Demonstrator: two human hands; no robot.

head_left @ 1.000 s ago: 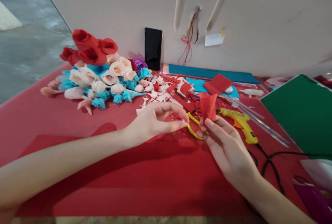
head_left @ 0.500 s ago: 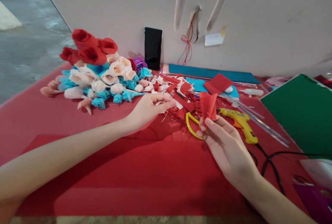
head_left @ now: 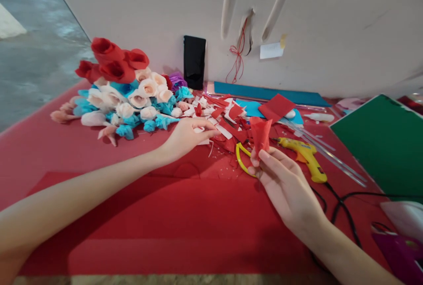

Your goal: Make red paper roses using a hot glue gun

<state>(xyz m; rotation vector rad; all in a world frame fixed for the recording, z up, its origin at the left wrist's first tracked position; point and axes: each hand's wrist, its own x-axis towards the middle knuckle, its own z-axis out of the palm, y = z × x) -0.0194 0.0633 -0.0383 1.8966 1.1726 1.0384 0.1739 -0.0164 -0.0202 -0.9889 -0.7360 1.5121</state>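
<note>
Red paper cone (head_left: 260, 133) stands in right hand (head_left: 287, 184).

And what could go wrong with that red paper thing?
The right hand pinches the red paper cone; squeezing harder might crumple it. The yellow glue gun lies close by: its tip could burn fingers if hot, which I can't tell. Its black cord loops near the right forearm and might snag.
</note>
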